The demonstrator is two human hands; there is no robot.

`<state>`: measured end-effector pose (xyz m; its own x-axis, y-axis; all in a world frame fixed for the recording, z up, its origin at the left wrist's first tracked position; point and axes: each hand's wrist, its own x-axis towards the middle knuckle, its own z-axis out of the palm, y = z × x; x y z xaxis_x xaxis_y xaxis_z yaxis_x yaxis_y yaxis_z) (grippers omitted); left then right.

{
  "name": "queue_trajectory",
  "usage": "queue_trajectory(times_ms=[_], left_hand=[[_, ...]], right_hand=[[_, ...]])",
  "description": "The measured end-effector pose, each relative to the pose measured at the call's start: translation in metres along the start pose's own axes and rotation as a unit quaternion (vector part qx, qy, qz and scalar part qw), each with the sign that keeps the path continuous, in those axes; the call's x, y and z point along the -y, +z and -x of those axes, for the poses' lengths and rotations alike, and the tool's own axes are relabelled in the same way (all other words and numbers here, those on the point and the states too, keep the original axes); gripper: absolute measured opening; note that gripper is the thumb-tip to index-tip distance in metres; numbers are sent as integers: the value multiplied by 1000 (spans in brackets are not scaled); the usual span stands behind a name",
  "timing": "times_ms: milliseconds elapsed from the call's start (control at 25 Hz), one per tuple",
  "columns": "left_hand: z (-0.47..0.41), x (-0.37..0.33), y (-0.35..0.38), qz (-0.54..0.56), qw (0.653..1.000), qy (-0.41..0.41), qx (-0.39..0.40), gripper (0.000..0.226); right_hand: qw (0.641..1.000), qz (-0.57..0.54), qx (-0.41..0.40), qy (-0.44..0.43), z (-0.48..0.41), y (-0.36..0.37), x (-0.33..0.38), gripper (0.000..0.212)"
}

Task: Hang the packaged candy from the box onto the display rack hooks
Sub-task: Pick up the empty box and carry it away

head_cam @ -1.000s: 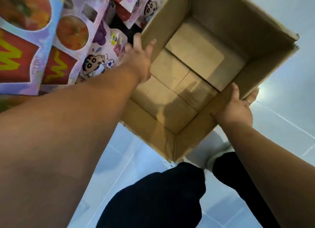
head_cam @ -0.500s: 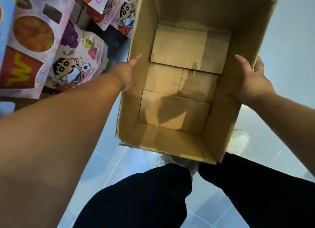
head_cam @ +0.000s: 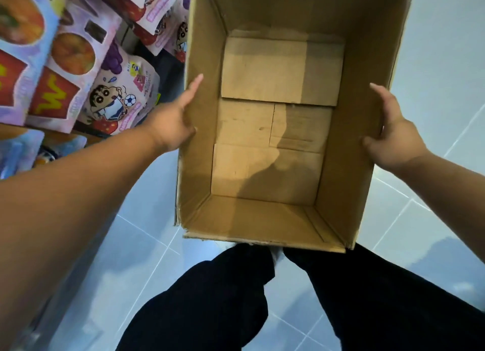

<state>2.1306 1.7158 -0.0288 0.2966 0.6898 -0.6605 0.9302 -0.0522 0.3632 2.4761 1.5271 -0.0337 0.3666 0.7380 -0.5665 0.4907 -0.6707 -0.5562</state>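
Pale blue tiled floor (head_cam: 435, 61) lies below, with the person's 2 black-trousered legs (head_cam: 210, 298) under the box's near end. At left hang purple cards printed with orange fruit (head_cam: 70, 54), and beside them pink-and-purple candy pouches with a cartoon boy (head_cam: 119, 101), just off the box's left wall. The open brown cardboard box (head_cam: 199, 193) is held in the air between both hands, its bare bottom flaps showing. The left hand (head_cam: 173, 125) and right hand (head_cam: 393, 138) press flat against opposite walls, fingers straight.
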Motion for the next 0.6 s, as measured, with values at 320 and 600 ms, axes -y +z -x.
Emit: queue_trajectory(times_ms=[320,600], left_hand=[[157,-101,-96,-4,998,69,12,114],[370,-132,-111,44,994,24,-99,110]], right_hand=[[998,40,-50,-13,169,-171,84,102],[989,96,-38,-110,299,-255,136,112]])
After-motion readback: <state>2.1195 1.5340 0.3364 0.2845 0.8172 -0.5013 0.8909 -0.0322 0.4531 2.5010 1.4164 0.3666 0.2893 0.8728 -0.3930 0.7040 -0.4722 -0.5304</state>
